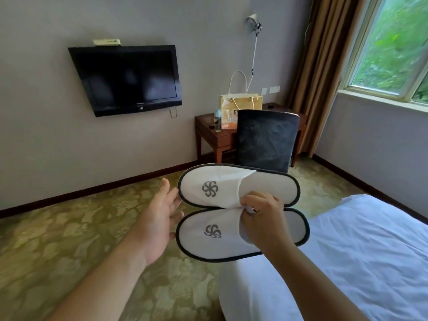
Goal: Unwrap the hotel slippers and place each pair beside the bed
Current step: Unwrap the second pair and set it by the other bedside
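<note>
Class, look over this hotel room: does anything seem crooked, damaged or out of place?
A thin wire dangles loose under the wall television, and the dark chair back shows pale scuff marks. The television's slant may just be the camera's tilt. The slippers in the right hand look intact.

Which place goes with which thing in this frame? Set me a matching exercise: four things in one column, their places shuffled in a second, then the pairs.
Things
1. pair of white fabric slippers with dark trim
2. black flat-screen television
3. gold paper gift bag with white handles
4. dark upholstered chair

Places
A. standing on the brown wooden desk
B. on the patterned green carpet, drawn up to the desk
C. pinched in the right hand
D. mounted on the grey wall

Pairs: 1-C, 2-D, 3-A, 4-B
</note>
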